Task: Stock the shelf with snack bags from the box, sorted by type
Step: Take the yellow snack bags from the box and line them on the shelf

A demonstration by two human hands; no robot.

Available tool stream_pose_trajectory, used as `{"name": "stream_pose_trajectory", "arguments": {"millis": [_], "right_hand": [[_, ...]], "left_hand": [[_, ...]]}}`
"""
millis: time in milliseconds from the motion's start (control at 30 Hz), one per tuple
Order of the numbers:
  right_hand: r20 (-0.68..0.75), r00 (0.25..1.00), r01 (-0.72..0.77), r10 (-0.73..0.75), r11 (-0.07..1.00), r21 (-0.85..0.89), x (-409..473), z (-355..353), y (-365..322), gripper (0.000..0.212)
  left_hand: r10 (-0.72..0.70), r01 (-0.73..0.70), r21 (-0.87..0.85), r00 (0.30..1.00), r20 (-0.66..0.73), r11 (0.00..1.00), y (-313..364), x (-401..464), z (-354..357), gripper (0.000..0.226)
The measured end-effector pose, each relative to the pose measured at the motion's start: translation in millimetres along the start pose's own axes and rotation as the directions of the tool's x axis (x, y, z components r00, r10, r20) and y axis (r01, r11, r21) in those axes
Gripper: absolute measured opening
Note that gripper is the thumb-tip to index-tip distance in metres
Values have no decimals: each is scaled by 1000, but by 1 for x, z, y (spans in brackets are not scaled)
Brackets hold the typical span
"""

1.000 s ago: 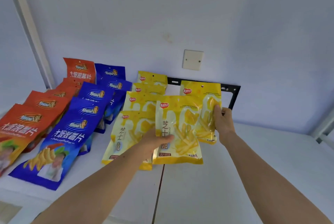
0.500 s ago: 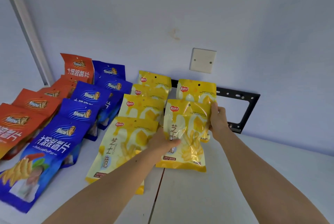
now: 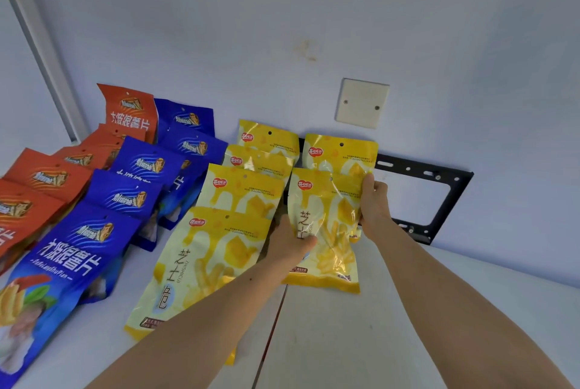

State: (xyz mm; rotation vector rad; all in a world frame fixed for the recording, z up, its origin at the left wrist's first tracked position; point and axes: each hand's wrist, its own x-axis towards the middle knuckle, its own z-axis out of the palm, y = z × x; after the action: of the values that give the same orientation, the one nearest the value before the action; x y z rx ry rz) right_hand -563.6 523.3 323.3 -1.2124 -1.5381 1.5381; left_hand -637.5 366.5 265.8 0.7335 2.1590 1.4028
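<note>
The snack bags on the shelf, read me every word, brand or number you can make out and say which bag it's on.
"大波浪薯片": front blue bag and rear orange bag.
"DaBoLangShuPian": front blue bag, under the big characters.
"芝士脆" with "ZHISHICUI": front yellow bag; partly covered by the left hand on the held yellow bag.
Red heart logos, the blue and orange bags' brand logos, and fine print: too small to read.
No numbers readable.

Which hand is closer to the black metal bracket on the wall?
Right. The right hand sits just beside the bracket, holding a yellow bag; the left hand is across that bag, farther left.
</note>
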Motion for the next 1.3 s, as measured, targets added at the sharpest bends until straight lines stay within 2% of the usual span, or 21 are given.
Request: {"name": "stream_pose_trajectory", "arguments": {"millis": [67, 200, 367, 467, 567, 667, 800, 933, 1300], "right_hand": [[18, 1000, -6, 6, 1000, 2, 1, -1, 3, 50], [83, 996, -34, 31, 999, 43, 1, -7, 11, 73], [126, 991, -37, 35, 999, 14, -1, -12, 31, 105], [114, 993, -30, 32, 999, -13, -3, -13, 40, 92], [104, 995, -7, 12, 999, -47, -6, -14, 41, 87], [97, 995, 14, -6, 996, -86, -8, -12, 41, 81], [52, 999, 23, -16, 988, -151, -9, -8, 43, 84], [41, 998, 47, -40, 977, -209, -9, -7, 42, 85], [26, 1000, 16, -12, 986, -167, -23, -24, 47, 98]], "left_hand": [[6, -5, 27, 1000, -8, 1000, 1, 1, 4, 45], [37, -36, 15, 999, -38, 999, -1, 1, 7, 49], [134, -141, -68, 987, -92, 988, 1, 4, 11, 63], [152, -156, -49, 985, -83, 986, 2, 4, 13, 72], [182, -177, 93, 982, -50, 980, -1, 2, 12, 83], [175, -171, 236, 984, 1, 957, -4, -5, 8, 105], [133, -153, 292, 987, 87, 944, -11, -11, 12, 134], [104, -142, 424, 988, 111, 894, -15, -8, 19, 129], [139, -168, 532, 986, 96, 830, -13, -15, 16, 129]]}}
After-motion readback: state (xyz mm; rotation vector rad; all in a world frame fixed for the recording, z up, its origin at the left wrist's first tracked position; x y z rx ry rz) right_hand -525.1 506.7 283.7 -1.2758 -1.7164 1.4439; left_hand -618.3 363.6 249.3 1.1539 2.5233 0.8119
